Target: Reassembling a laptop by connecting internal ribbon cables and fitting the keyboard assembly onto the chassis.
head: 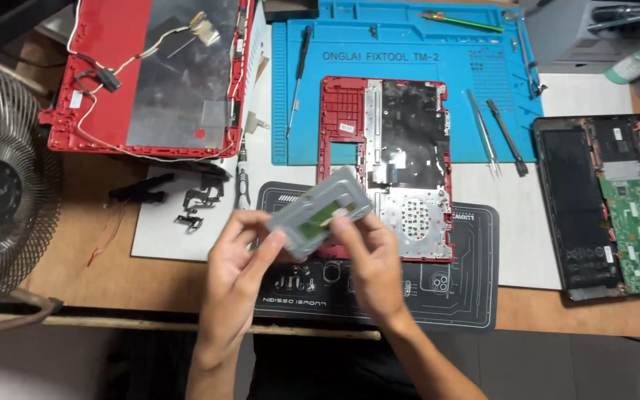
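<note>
Behind the hands lies a red laptop frame (387,159) on a blue repair mat (409,52), tweezers (483,133) beside it, an opened black laptop (609,207) right, a fan (1,185) left. On the wooden desk (98,267) lies a black mat (461,296). Left hand (242,267) and right hand (368,263) pinch a grey rectangular touchpad module (318,211) in their fingers, tilted above the mat.

Red laptop lid (150,74), blue repair mat (401,52), tweezers (483,133), metal fan (1,185).

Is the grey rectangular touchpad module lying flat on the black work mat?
No: both hands, left and right, hold the grey rectangular touchpad module tilted above the black work mat.
</note>
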